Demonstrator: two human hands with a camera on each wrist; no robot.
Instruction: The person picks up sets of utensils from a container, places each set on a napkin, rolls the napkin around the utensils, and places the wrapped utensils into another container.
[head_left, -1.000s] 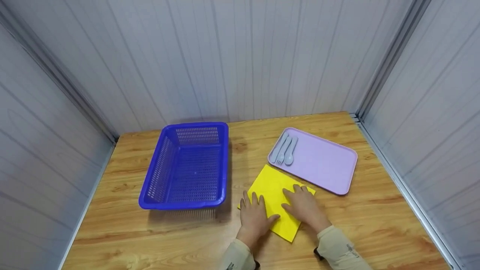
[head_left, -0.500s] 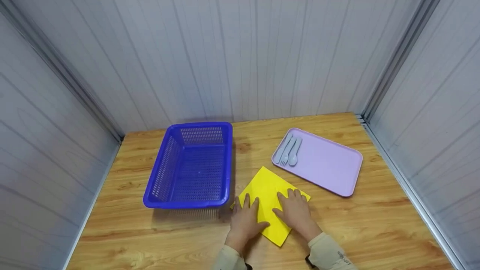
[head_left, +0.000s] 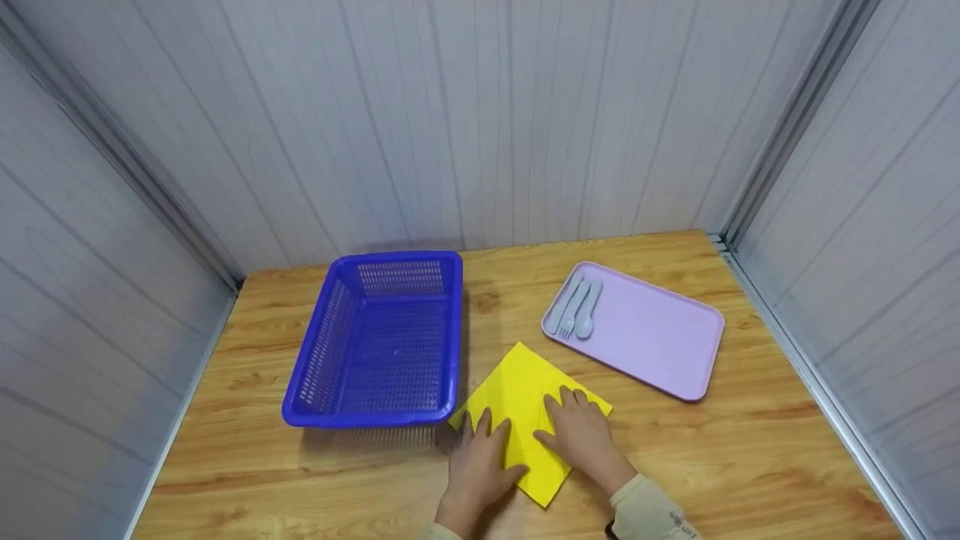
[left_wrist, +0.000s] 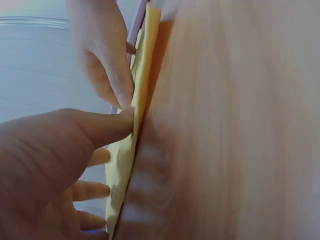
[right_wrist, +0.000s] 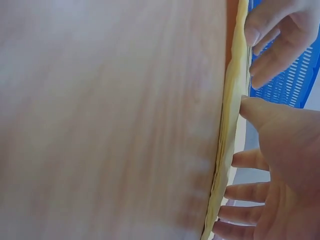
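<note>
A folded yellow cloth (head_left: 519, 379) lies flat and turned cornerwise on the wooden table in the head view. On its left part rests my left hand (head_left: 478, 466), fingers spread and the thumb toward the middle. My right hand (head_left: 581, 436) lies on the right part, its fingers near the right corner. Both wrist views show the layered edge of the cloth (right_wrist: 229, 115) from the side, thin against the tabletop. There the thumb of the left hand (left_wrist: 50, 160) touches the top of the cloth, and neither hand curls round it.
A blue plastic basket (head_left: 453, 337) stands to the left, its front right corner close to the cloth's left corner. Behind and to the right sits a pink tray (head_left: 652, 330) bearing a grey knife (head_left: 564, 304), fork (head_left: 574, 306) and spoon (head_left: 589, 309). Panel walls (head_left: 480, 120) enclose the table.
Under both hands the cloth has slid left and toward me, away from the tray and closer to the basket. Basket, tray and cutlery stay put; the head view shifts slightly.
</note>
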